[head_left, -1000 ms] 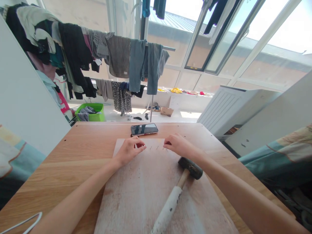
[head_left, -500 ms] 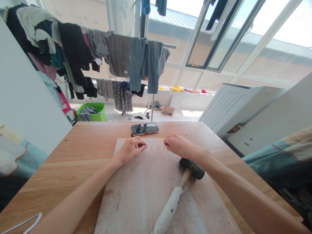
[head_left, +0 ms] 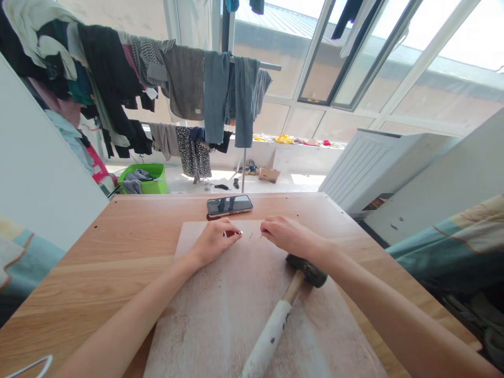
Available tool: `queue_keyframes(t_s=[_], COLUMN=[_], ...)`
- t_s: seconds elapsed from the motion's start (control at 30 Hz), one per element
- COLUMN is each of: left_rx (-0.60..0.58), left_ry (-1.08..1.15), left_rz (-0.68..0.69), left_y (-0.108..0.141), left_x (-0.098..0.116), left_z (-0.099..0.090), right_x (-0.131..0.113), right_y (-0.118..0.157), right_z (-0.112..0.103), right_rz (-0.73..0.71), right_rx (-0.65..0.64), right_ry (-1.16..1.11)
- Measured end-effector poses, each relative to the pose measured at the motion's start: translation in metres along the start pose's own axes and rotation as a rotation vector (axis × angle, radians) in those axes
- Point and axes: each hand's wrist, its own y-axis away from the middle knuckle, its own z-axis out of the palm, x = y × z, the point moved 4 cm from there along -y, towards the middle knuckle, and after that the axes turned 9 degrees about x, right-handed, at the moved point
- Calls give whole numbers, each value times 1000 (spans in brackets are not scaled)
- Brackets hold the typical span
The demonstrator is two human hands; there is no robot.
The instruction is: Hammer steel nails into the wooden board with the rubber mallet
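Note:
A pale wooden board (head_left: 212, 315) lies on the table. Two thin nails show near its far edge, one a nail (head_left: 251, 235) between my hands. My left hand (head_left: 214, 242) pinches a small shiny piece, seemingly a nail, between thumb and forefinger. My right hand (head_left: 285, 233) is closed with curled fingers beside the rightmost nail (head_left: 261, 235); whatever it grips is hidden. Below my right wrist, a mallet (head_left: 275, 323) with a dark head and white-wrapped handle rests diagonally on the board.
A phone (head_left: 230, 205) lies beyond the board on the wooden table (head_left: 129, 226). Past the table are a green basket (head_left: 159, 178) of clothes and a rack of hanging laundry (head_left: 185, 84). A white ribbed panel (head_left: 354, 163) stands at right; a white cable (head_left: 39, 362) lies near left.
My left hand has moved slightly right, to where the leftmost nail showed. The right hand stays near the rightmost nail. The whole view has shifted a little.

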Motion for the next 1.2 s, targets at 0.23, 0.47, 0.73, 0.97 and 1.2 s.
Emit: queue_keyframes(t_s=[0.23, 0.47, 0.73, 0.97, 1.2], left_rx=[32, 66, 21, 13, 13], left_ry=[23, 64, 131, 174, 249], left_rz=[-34, -99, -77, -149, -197], left_y=[-3, -3, 11, 13, 15], left_x=[6, 6, 4, 1, 8], left_z=[-3, -6, -4, -4, -8], right_x=[1, -6, -9, -22, -32], right_y=[-1, -6, -26, -27, -25], right_z=[-5, -27, -2, -4, -27], right_rz=[-43, -17, 95, 101, 1], right_rx=[56, 83, -34, 6, 6], right_ry=[-64, -170, -188, -119, -249])
